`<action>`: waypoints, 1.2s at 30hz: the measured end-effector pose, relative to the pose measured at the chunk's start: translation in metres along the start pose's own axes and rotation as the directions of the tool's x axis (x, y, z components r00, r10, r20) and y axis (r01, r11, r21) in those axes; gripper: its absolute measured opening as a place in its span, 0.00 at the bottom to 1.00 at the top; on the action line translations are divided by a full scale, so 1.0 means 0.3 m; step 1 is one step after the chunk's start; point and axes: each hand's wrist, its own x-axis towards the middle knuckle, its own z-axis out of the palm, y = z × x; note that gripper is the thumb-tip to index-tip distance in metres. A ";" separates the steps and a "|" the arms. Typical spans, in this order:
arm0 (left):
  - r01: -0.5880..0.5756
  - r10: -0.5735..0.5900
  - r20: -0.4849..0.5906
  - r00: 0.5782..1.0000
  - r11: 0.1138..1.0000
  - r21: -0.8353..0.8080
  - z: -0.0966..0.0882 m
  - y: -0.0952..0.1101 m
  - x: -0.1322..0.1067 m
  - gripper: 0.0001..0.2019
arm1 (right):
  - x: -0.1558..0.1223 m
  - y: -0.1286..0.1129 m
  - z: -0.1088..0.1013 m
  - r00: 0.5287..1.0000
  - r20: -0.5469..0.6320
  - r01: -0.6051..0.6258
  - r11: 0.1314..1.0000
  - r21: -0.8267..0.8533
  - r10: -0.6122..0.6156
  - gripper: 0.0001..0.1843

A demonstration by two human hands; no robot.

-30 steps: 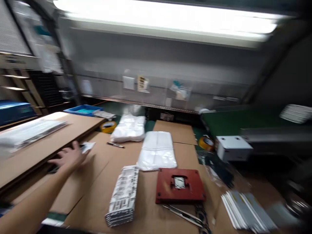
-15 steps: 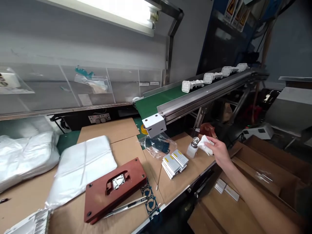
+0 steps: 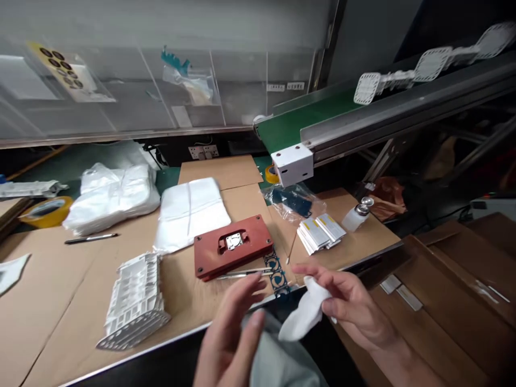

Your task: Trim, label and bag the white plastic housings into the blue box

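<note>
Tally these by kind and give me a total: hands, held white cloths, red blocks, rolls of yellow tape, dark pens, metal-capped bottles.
Hands: 2
Held white cloth: 1
Red block: 1
Rolls of yellow tape: 2
Dark pen: 1
Metal-capped bottle: 1
Total: 8

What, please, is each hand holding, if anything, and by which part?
The right hand holds a white cloth by its upper end, between thumb and fingers; the left hand holds nothing.
</note>
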 end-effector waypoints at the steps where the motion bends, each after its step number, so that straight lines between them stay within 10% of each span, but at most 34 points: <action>1: 0.006 -0.004 0.062 0.998 1.000 -0.027 0.030 -0.009 0.001 0.21 | -0.008 0.022 0.028 0.998 0.050 -0.046 0.998 0.052 0.043 0.09; 6: 0.015 0.011 0.243 0.970 0.994 -0.105 0.079 -0.075 0.026 0.15 | -0.038 0.114 0.082 0.988 0.099 -0.129 0.986 0.101 0.119 0.11; 11: 0.049 -0.049 0.004 0.999 0.993 -0.106 0.072 -0.131 -0.016 0.11 | -0.063 0.164 0.073 0.988 0.076 -0.135 0.991 0.012 0.133 0.06; 23: -0.106 0.107 -0.016 0.994 0.992 0.066 0.057 -0.184 -0.058 0.09 | -0.098 0.160 0.076 0.993 0.026 0.106 0.749 -0.654 -0.117 0.03; 36: -0.122 0.077 0.246 0.966 0.977 0.175 0.121 -0.223 -0.068 0.11 | -0.123 0.258 0.129 0.916 -0.364 -0.148 0.985 0.086 0.169 0.05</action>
